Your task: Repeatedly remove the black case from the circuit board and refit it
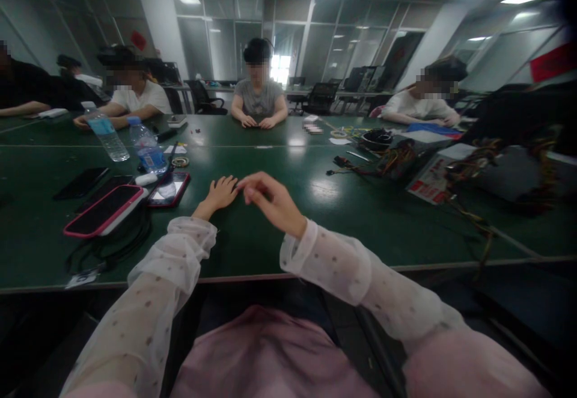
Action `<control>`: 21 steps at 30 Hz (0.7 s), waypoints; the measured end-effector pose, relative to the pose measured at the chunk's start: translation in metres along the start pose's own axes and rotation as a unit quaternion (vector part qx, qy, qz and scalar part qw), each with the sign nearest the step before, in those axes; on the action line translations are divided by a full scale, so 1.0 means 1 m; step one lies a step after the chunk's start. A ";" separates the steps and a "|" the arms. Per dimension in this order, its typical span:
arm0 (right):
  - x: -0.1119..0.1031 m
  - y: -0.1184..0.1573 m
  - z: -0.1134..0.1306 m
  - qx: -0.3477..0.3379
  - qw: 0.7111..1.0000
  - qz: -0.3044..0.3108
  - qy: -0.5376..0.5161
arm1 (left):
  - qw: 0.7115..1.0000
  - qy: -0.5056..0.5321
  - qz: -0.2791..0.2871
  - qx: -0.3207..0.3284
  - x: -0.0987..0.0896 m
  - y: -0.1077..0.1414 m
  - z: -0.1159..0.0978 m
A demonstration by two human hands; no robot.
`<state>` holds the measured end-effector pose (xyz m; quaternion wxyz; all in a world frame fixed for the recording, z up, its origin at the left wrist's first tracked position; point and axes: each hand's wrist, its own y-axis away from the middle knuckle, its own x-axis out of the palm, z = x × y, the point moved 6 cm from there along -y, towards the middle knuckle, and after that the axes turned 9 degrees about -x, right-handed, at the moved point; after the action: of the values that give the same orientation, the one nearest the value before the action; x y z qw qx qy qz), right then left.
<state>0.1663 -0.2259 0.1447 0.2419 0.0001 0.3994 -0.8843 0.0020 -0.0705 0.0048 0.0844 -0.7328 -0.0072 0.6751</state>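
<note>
My left hand [219, 194] lies flat on the dark green table [279, 229], fingers spread, holding nothing. My right hand [269, 198] hovers just to its right, tilted, with thumb and fingertips pinched together near the left hand's fingertips. Whether something tiny sits in that pinch is too small to tell. Both arms wear sheer white dotted sleeves.
To the left lie a pink-cased phone [104, 210], a red-cased phone [169, 190], a black phone [81, 183], black cables and two water bottles [106, 134]. At right sit coloured wire bundles [396, 160] and papers. Several people are seated around the far side.
</note>
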 end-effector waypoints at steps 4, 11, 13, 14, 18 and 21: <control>-0.095 -0.004 -0.103 0.011 0.953 -0.135 0.270 | 1.000 0.020 -0.001 -0.007 0.000 -0.001 0.001; -0.135 0.028 -0.204 0.177 0.964 -0.097 0.171 | 1.000 0.027 0.006 -0.003 0.000 -0.002 0.002; -0.129 0.027 -0.208 0.175 0.970 -0.065 0.154 | 1.000 0.029 0.006 -0.001 0.000 -0.002 0.002; -0.126 0.026 -0.208 0.170 0.973 -0.048 0.151 | 1.000 0.029 0.005 -0.002 0.000 -0.002 0.002; -0.124 0.024 -0.208 0.152 0.978 -0.023 0.143 | 1.000 0.030 0.005 -0.008 0.000 -0.003 0.002; -0.126 0.024 -0.207 0.157 0.979 -0.023 0.129 | 0.999 0.032 0.007 -0.005 0.001 -0.003 0.002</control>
<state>0.2483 -0.0391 0.0107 0.1651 0.1427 0.2833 -0.9339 0.0007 -0.0672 0.0043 0.0763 -0.7543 -0.0030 0.6521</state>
